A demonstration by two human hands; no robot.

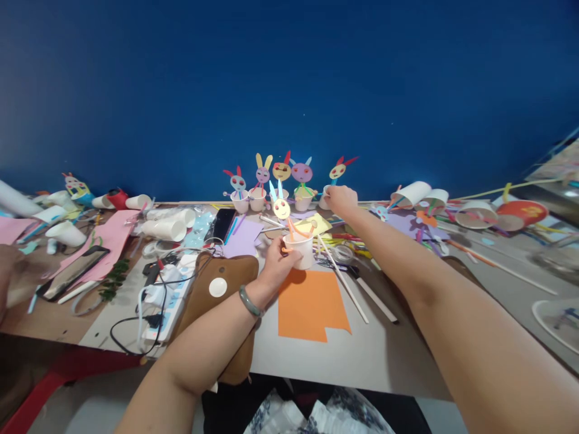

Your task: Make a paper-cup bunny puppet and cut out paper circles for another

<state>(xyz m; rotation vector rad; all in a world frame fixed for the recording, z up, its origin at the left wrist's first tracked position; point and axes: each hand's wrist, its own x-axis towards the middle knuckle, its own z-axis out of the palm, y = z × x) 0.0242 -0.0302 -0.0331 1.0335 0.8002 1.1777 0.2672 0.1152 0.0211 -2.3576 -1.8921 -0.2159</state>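
Observation:
My left hand (278, 263) is closed around a white paper cup (304, 252) above the orange paper (310, 307). A yellow rabbit face (281, 209) with pale blue ears rises from this cup on orange stems. At the back, my right hand (341, 199) grips another small paper cup (324, 199), which carries a yellow face (338, 172) with red ears. To its left, against the blue wall, stands a row of several similar cup puppets, among them one with a purple face (301, 172). My right fingertips are partly hidden behind the hand.
A brown bag (235, 283) and a white power strip (174, 307) with cables lie left of the orange paper. A black phone (223, 225), loose sticks and scissors (355, 272) are nearby. Paper cups (411, 194) lie on their sides at right. Another person's hand (13, 271) is at far left.

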